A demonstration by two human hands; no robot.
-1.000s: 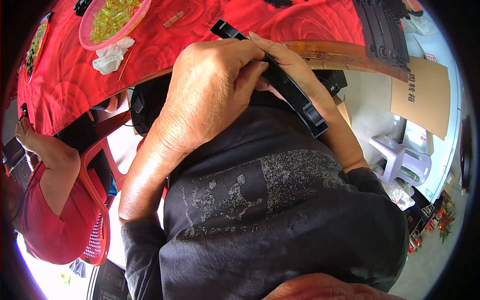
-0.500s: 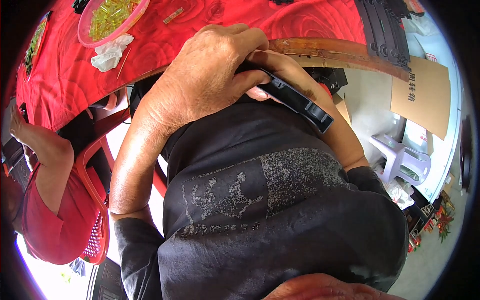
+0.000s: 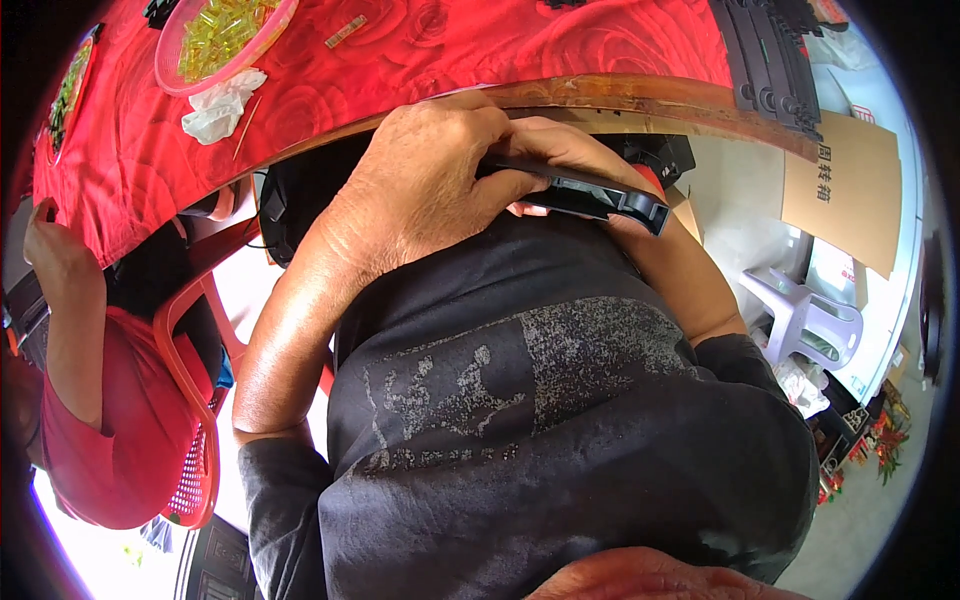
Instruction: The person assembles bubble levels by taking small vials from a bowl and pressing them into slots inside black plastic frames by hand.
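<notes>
Gripping the black plastic piece (image 3: 592,198) with my left hand (image 3: 430,175) and right hand (image 3: 555,145), I hold its long axis rightward, one end over my right forearm (image 3: 690,275).

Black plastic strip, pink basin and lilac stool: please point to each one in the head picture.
Black plastic strip (image 3: 588,197): head view, on its middle.
Pink basin (image 3: 170,52): head view, on its left wall.
Lilac stool (image 3: 788,304): head view, on its left part.
</notes>
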